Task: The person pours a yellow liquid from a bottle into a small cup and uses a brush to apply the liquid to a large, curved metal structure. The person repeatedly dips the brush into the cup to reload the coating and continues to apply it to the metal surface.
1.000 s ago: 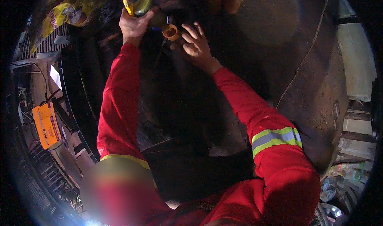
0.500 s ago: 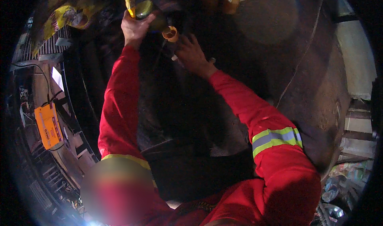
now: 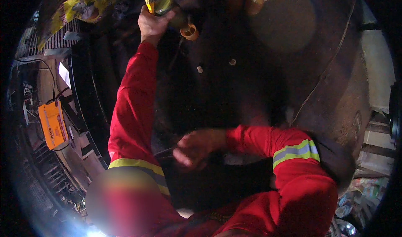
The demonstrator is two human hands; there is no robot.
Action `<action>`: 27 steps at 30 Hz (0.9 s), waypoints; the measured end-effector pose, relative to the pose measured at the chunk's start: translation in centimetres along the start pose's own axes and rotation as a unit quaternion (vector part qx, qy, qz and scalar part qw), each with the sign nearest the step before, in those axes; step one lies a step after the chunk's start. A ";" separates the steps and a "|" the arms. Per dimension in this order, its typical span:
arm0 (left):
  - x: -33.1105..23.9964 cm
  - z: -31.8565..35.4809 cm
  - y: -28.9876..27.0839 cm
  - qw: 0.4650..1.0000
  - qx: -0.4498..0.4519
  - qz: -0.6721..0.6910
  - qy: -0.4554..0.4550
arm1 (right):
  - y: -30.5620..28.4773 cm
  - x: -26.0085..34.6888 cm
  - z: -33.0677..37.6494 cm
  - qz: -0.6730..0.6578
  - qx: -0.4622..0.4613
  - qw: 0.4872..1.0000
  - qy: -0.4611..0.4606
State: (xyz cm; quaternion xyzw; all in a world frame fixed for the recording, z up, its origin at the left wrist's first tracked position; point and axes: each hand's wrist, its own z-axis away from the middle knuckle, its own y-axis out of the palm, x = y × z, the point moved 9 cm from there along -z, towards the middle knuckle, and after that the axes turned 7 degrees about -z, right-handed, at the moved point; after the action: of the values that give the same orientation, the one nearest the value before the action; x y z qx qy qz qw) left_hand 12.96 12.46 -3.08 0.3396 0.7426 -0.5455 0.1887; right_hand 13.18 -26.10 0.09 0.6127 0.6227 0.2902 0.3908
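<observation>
Near the top edge, a yellow thing (image 3: 149, 0) is gripped by the left hand (image 3: 153, 26), with one round green thing (image 3: 163, 6) just beside it. The right hand (image 3: 196, 148) is seen lower down, well apart and blurred; whether it is open or closed cannot be told. A wide dark surface (image 3: 201, 99) is seen between the hands. One hollow orange piece (image 3: 189, 32), two small pale bits (image 3: 200, 69) and two orange bottles (image 3: 254, 3) can be counted.

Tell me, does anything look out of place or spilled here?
Two small pale bits lie apart on the dark surface, away from the orange cup-like piece; they look stray. I can't make out any spill, though deep shadow hides much.
</observation>
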 end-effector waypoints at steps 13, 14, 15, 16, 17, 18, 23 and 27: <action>-0.1 -0.3 0.3 1.000 0.004 0.010 0.003 | -5.2 -0.8 -1.2 -0.024 -0.362 0.927 -0.098; -0.2 -0.3 0.4 1.000 0.004 0.022 0.004 | -5.1 -0.4 -1.4 -0.012 -0.353 0.929 -0.110; 0.2 -0.2 0.5 0.999 0.003 0.032 0.003 | -5.2 -0.4 -1.4 -0.004 -0.379 0.920 -0.099; 0.5 -0.2 0.6 0.999 0.006 0.033 0.007 | -4.9 -0.4 -1.6 0.004 -0.404 0.910 -0.088; 0.8 -0.4 0.7 0.999 0.010 0.034 0.012 | -4.9 -0.4 -1.5 0.011 -0.429 0.900 -0.076; 0.3 -0.5 0.8 0.999 0.015 0.037 0.018 | -5.0 -0.2 -1.6 0.019 -0.429 0.899 -0.084; 0.0 -0.3 0.9 0.999 0.003 -0.023 0.028 | -4.6 1.3 -1.6 0.112 -0.450 0.878 -0.119; -1.4 0.0 0.6 0.999 0.016 -0.041 0.007 | -4.1 2.1 -2.0 0.155 -0.387 0.900 -0.125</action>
State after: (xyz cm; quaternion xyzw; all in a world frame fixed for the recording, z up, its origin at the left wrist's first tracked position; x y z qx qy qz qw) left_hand 14.32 12.14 -2.57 0.3161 0.7481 -0.5624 0.1555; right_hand 9.42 -24.16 -2.54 0.5334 0.3047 0.4862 0.6215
